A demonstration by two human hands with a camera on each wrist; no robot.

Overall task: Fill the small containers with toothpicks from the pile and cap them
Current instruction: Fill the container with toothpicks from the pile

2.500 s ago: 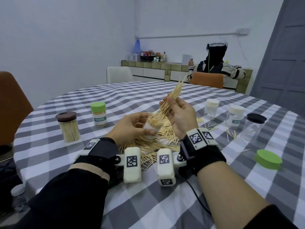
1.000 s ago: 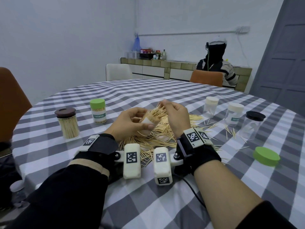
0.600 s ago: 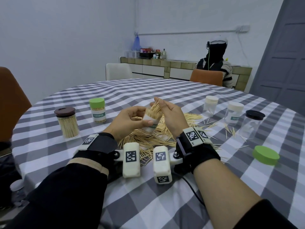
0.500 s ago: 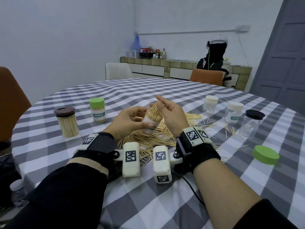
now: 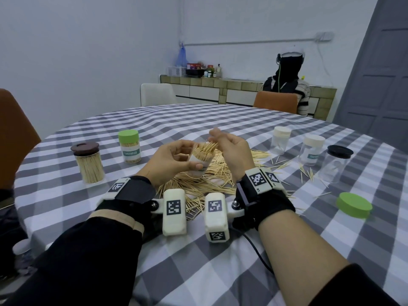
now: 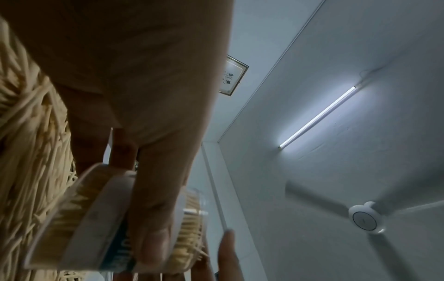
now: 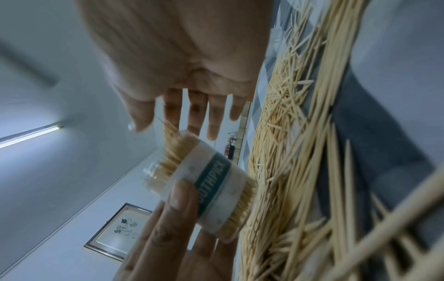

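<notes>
My left hand (image 5: pixel 174 157) grips a small clear container (image 5: pixel 199 161) with a green "TOOTHPICK" label, lifted and tilted over the toothpick pile (image 5: pixel 212 184). It is packed with toothpicks whose tips stick out of its uncapped mouth. My right hand (image 5: pixel 229 149) hovers at those tips with fingers nearly straight. The right wrist view shows the container (image 7: pixel 211 182) under my right hand (image 7: pixel 187 66), with the left hand's thumb (image 7: pixel 177 199) on the label. In the left wrist view the container (image 6: pixel 100 218) sits in my left hand (image 6: pixel 153 190). A loose green cap (image 5: pixel 354 205) lies at the right.
A brown-lidded jar (image 5: pixel 88 164) and a green-capped container (image 5: pixel 130 146), both full, stand at the left. Two white-capped containers (image 5: pixel 281 140) (image 5: pixel 312 150) and a black-lidded jar (image 5: pixel 336 163) stand at the right among stray toothpicks. A person (image 5: pixel 287 85) sits across the table.
My right hand came down with a raised bundle of toothpicks and left it in the container. It now rests at the tips with looser fingers. The left hand kept its grip.
</notes>
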